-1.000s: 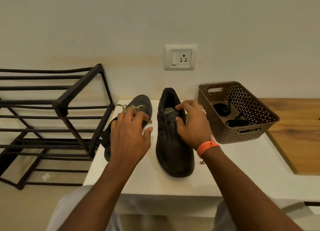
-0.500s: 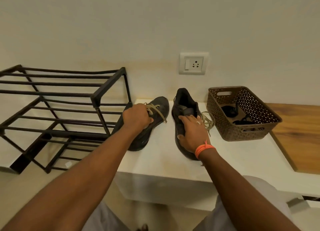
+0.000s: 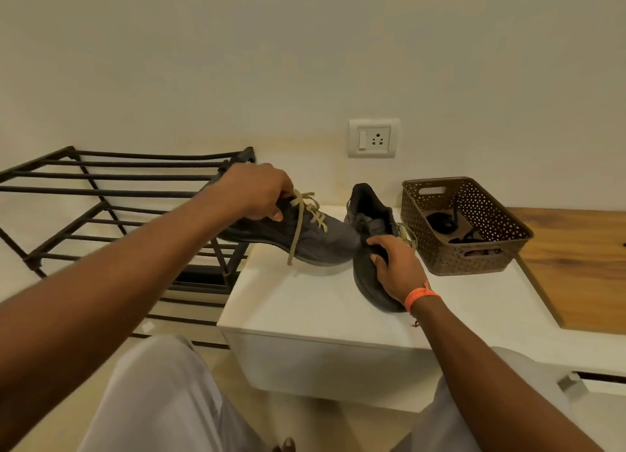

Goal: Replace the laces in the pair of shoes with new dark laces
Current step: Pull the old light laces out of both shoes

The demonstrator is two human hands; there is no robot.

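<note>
Near the middle of the frame the left hand (image 3: 261, 191) gripped the left shoe (image 3: 298, 236) by its collar, fingers curled over the top edge and thumb underneath; the shoe was turned sideways, its toe pointing toward the right of the frame and its sole just above or resting on the white table (image 3: 305, 302), which of the two I could not tell. A pale beige lace (image 3: 305, 214) ran through its eyelets, one loose end hanging down the side of the shoe toward the tabletop. Just right of centre the right hand (image 3: 396, 268) lay on the right shoe (image 3: 369, 248), fingers curled around its tongue and upper, thumb against the side; this shoe stood flat on the table, heel toward the wall and toe toward the lower edge of the frame, its toe touching or almost touching the left shoe; a bit of pale lace (image 3: 406, 235) showed beside it on the right. An orange band (image 3: 420, 296) circled the right wrist. At centre right a brown perforated basket (image 3: 474, 258) sat on the table just beside the right shoe, holding the dark laces (image 3: 440, 223) in a loose coil. A black metal rack (image 3: 101, 194) filled the left of the frame; a wall socket (image 3: 372, 138) sat above the shoes; a wooden surface (image 3: 582, 258) lay at the right edge.
</note>
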